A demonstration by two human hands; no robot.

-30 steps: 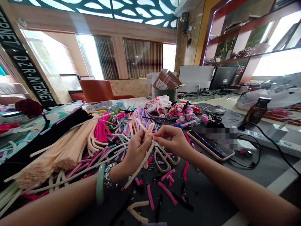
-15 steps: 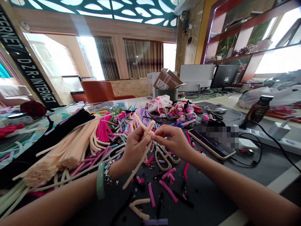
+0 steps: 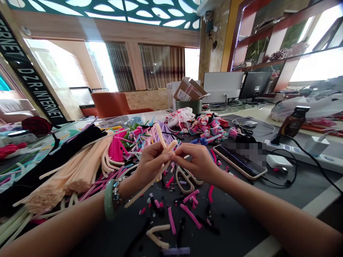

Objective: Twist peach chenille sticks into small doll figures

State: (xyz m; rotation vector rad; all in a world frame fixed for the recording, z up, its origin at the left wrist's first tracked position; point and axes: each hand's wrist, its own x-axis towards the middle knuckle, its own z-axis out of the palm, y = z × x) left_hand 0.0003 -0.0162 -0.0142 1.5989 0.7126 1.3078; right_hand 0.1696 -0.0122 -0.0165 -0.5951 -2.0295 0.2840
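Note:
Between my hands, above the dark table, is a cream pipe cleaner [image 3: 160,135] bent into crossing arms, with one long tail slanting down to the left. My left hand [image 3: 150,160], with a green bangle [image 3: 109,200] and a beaded bracelet on its wrist, is closed around the crossing. My right hand [image 3: 197,160] pinches the same spot with thumb and forefinger; the fingertips hide the join. Scissors [image 3: 184,180] with beige handles lie below my right hand. A bent cream piece [image 3: 158,235] and pink offcuts [image 3: 190,216] are scattered nearer to me.
Bundles of cream pipe cleaners [image 3: 66,171] and a black bundle [image 3: 53,157] lie at the left. On the right are a phone [image 3: 239,162], a white charger [image 3: 278,162], a power strip [image 3: 297,153] and a brown bottle [image 3: 296,121]. A cardboard box [image 3: 189,89] stands at the back.
My left hand has tilted, so the long cream tail has swung further left and up. The upper arms of the pipe cleaner have turned. Both hands keep their grip.

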